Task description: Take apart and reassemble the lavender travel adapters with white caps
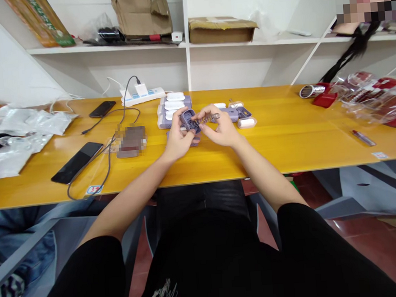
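Observation:
My left hand (pixel 179 138) is closed around a small grey-purple plastic housing (pixel 188 117), its hollow side tilted up. In my right hand (pixel 222 128) a metal coil spring (pixel 209 118) is pinched between thumb and fingers. One end of the spring reaches to the housing; whether it sits inside I cannot tell. Behind my left hand lie grey-purple parts with ribbed white pieces (pixel 175 105) on them. Beyond my right hand are more purple parts (pixel 231 114) and a white cylindrical piece (pixel 247 123).
A phone (pixel 78 162), a second phone (pixel 102 109), a cable (pixel 109 154) and a power strip (pixel 143 96) lie to the left. White plastic bags (pixel 20 133) cover the far left. Red and clear plastic parts (pixel 374 95) stand at right. White shelves (pixel 233 69) back the yellow table (pixel 285 142).

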Demonstrator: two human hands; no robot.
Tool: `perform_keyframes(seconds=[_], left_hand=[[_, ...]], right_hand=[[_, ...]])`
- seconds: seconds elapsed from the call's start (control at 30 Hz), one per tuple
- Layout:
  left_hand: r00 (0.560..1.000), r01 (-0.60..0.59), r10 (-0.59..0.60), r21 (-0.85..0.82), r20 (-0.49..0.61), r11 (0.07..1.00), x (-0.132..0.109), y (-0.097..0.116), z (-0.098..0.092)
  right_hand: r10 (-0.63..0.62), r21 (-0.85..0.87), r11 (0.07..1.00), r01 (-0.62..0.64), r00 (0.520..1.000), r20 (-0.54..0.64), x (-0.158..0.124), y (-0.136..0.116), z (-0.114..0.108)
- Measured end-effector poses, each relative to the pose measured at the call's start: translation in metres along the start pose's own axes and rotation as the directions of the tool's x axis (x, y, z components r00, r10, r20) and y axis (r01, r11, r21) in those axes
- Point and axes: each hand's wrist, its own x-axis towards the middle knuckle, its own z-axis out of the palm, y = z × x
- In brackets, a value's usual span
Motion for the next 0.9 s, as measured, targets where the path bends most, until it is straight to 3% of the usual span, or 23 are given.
perform_keyframes(seconds=[0.17,0.5,0.9], left_hand=[[1.0,-0.001,0.001,0.013,0.012,1.0,-0.001,0.0,0.001],[0.986,0.168,-0.169,-0.073,-0.004,0.983,-0.005,0.025,0.008],[0.968,0.25,-0.252,-0.143,0.004,0.958,0.002,0.008,0.003]], right_hand=[[0.021,0.034,0.999,-0.02,0.998,-0.052,0.0,0.002,0.002],[0.084,0.011,0.996,-0.083,0.995,-0.048,0.001,0.0,0.004],[0.109,0.005,0.994,-0.109,0.994,-0.025,0.003,0.003,0.008]])
